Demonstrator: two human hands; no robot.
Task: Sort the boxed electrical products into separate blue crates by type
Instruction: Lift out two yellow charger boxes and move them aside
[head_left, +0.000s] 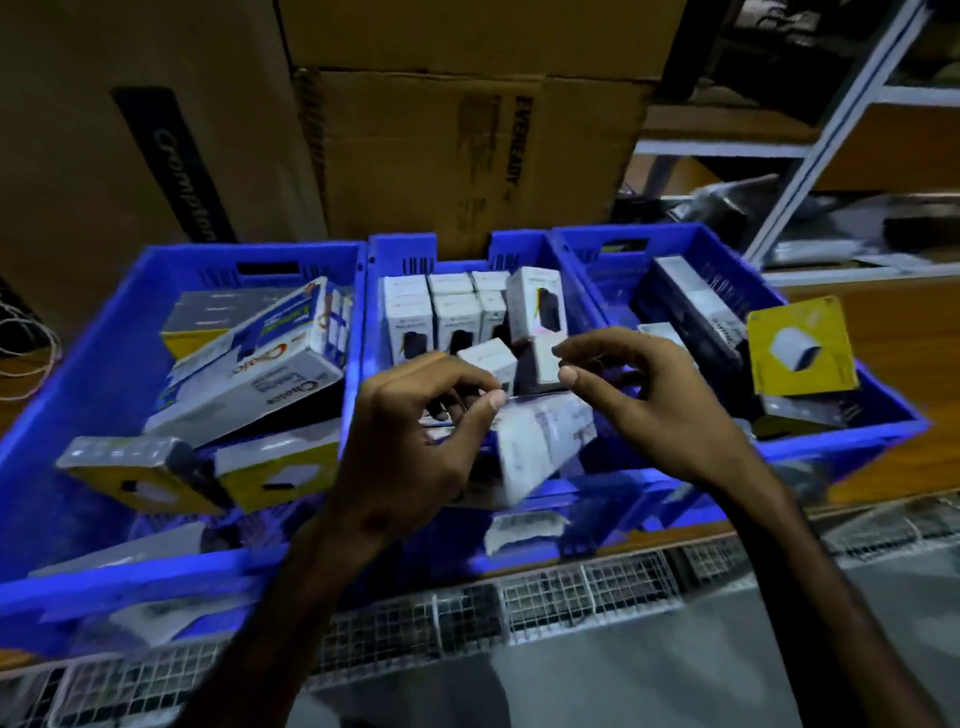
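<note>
Head view, three blue crates side by side on a wire-mesh shelf (571, 587), described from nine o'clock to three o'clock. The left crate (78, 374) holds a mixed heap: a long white extension-cord box (249, 374) lying tilted across the pile, and yellow-and-white boxes (140, 473) at its seven o'clock. The middle crate (400, 254) carries, along its twelve o'clock wall, upright rows of small white adapter boxes (431, 312), with one taller white box (535, 301) standing at their three o'clock.

The left hand (410, 441) hovers over the middle crate, fingers curled and thumb tip nearly meeting the index finger; whether it pinches anything cannot be told, as the area beneath is blurred. A blurred white box (540, 447) lies tilted just at its three o'clock, between the two hands. The right hand (639, 400) is held with fingers loosely bent and spread, holding nothing visible.

The right crate (841, 441) contains a dark long box (691, 306) and, at its three o'clock, a yellow box (800, 345) picturing a white adapter, propped against the crate's rim. Brown cartons (467, 130) stand behind the crates at twelve o'clock; metal racking (831, 140) rises at two o'clock.
</note>
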